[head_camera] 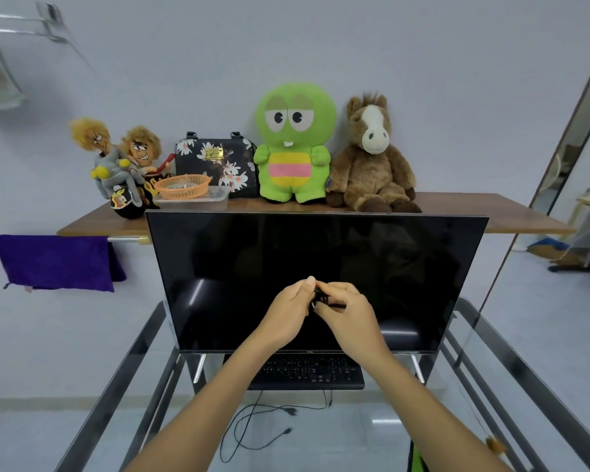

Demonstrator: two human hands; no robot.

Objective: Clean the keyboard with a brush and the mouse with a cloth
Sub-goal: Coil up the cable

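A black keyboard [307,371] lies on the glass table just below the monitor, partly hidden by my forearms. My left hand [288,313] and my right hand [346,313] are raised together in front of the dark screen. Both pinch a small black object [320,298], which looks like a coiled cable or thin tool; I cannot tell which. A purple cloth [55,262] hangs on a rail at the left. No mouse or brush is clearly visible.
A large black monitor [422,267] stands on the glass table [371,434] with metal frame rails at both sides. Loose cables [252,427] lie under the glass. Behind, a wooden shelf [491,212] holds plush toys, a floral bag and an orange basket [183,187].
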